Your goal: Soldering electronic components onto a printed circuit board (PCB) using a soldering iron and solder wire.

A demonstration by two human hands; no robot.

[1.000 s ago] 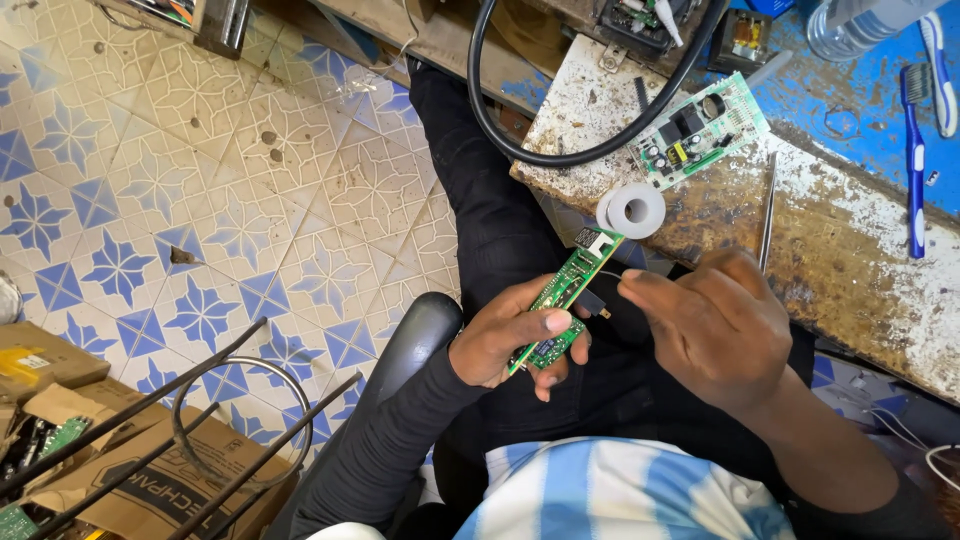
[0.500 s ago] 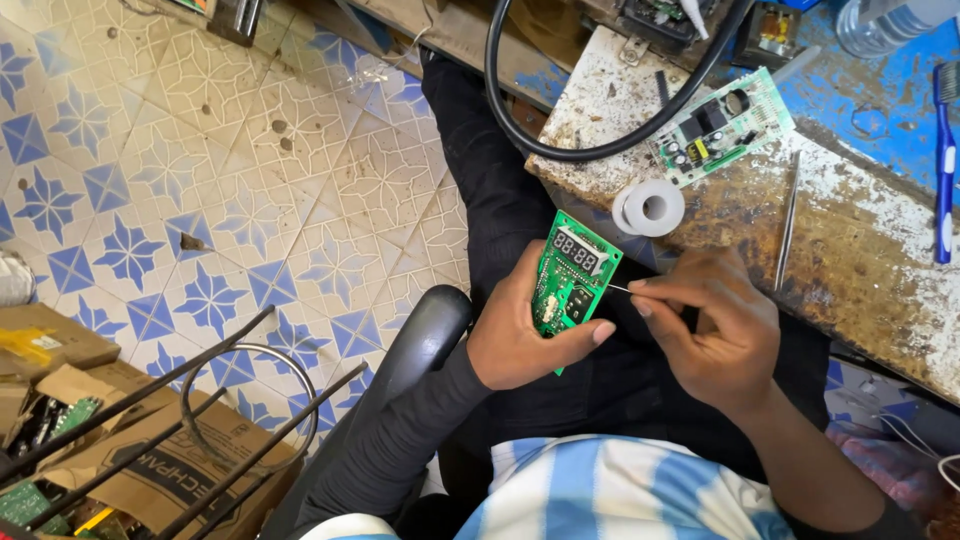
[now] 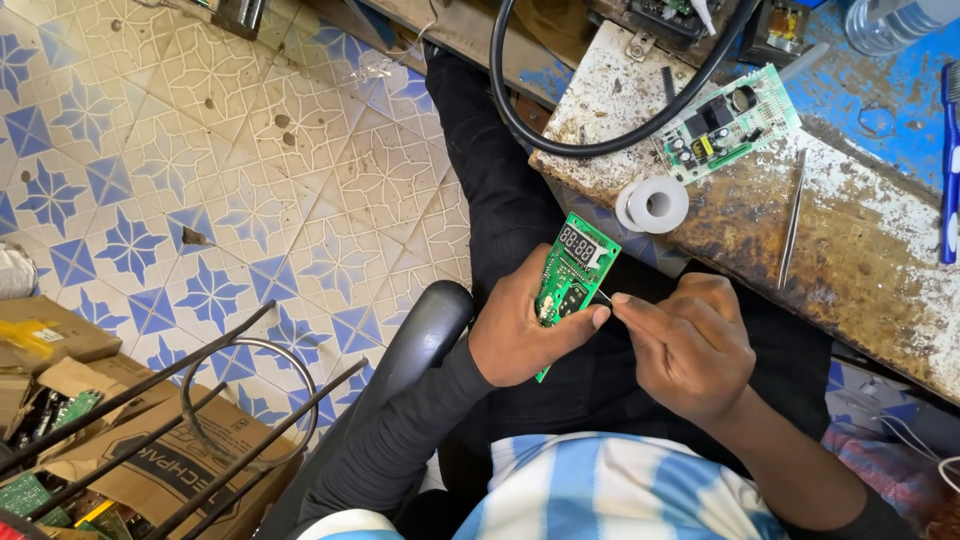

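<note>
Since a moment ago the narrow green circuit board with a small dark display window [image 3: 572, 280] has turned face-up and settled more upright in the left hand [image 3: 525, 335], and the right hand [image 3: 690, 345] has drawn in close to its edge. The left hand grips the board from below, thumb laid across its lower face at about 5 o'clock, fingers wrapped behind. The right hand is pinched shut on a thin metal probe [image 3: 606, 297], whose tip meets the board's right edge; how much of the tool lies inside the fist cannot be told. Both hands hover over the lap, clad in black trousers.

At 1 o'clock from the board, a white roll of tape [image 3: 652, 205] lies on the worn, paint-flaked workbench [image 3: 860, 260]. Farther toward 1 o'clock rests a second green circuit board with black components [image 3: 728, 124], with a thick black cable [image 3: 560, 135] looping beside it. A slim metal rod [image 3: 792, 220] lies at 3 o'clock.
</note>
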